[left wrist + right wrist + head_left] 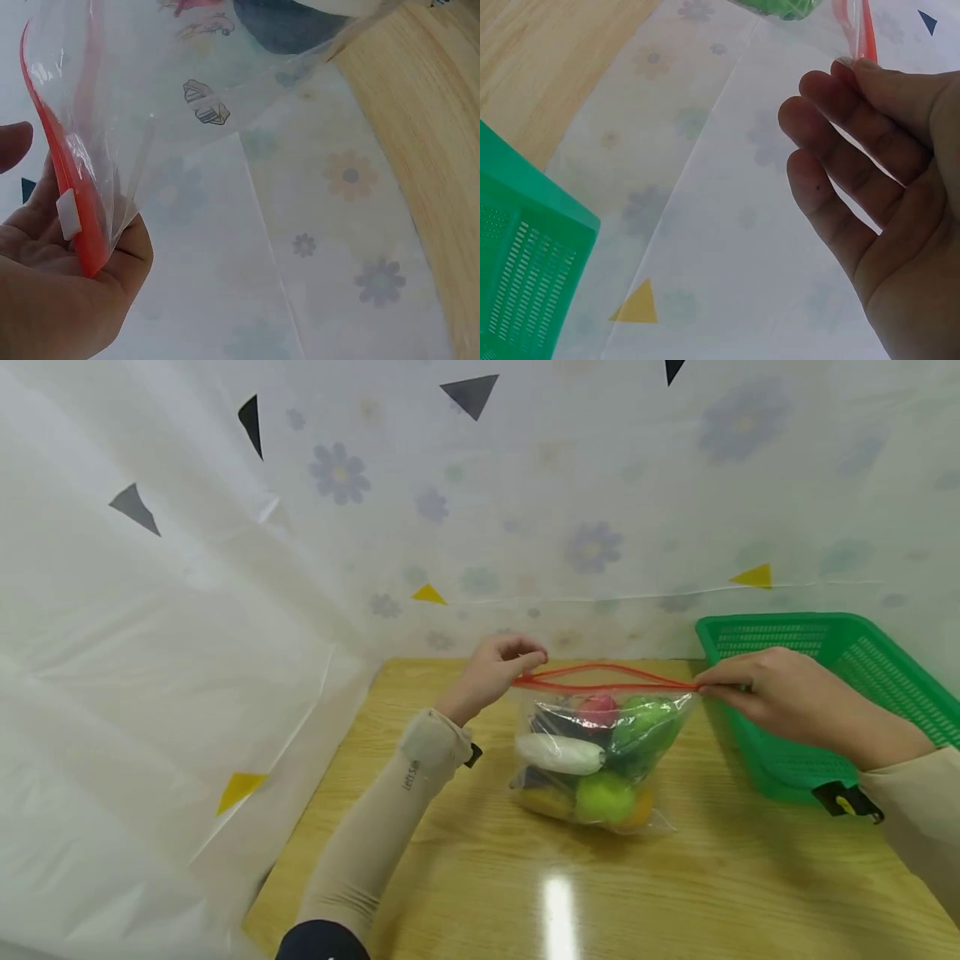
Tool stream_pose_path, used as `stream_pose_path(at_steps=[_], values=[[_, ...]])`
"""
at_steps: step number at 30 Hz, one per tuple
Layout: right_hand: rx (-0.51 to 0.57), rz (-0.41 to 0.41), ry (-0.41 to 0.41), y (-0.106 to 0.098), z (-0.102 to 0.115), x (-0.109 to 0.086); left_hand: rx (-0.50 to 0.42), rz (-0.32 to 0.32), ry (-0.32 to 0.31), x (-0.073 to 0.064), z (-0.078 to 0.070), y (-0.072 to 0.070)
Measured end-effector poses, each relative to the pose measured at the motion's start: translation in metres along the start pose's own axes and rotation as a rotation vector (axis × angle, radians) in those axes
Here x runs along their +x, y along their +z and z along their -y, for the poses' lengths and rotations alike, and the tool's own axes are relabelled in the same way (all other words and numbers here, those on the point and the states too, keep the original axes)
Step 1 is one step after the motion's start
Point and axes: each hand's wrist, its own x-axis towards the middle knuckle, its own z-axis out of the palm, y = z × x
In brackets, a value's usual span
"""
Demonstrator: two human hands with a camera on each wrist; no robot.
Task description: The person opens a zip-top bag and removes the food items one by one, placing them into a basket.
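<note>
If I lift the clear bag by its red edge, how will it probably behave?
The clear bag will probably be floppy, since its thin film creases. It may feel bottom-heavy, because its contents sit below the red edge. If tipped, it might spill, as that edge bows apart in the middle.
</note>
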Motion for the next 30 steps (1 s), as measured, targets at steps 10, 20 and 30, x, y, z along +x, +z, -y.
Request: stream_pose_path(at_steps=[10, 20, 30], values=[[0.0, 0.044, 0.009, 0.004, 0.002, 0.004, 0.298, 0.061, 0.145, -0.011, -0.006, 0.017], [0.031, 0.035, 0.022, 0.009, 0.009, 0.004, 0.37, 0.159, 0.311, -0.008, -0.005, 0.024], [-0.075, -0.217, -0.434, 0.037, 0.058, 0.018, 0.41, 0.137, 0.349, -0.014, -0.006, 0.025]])
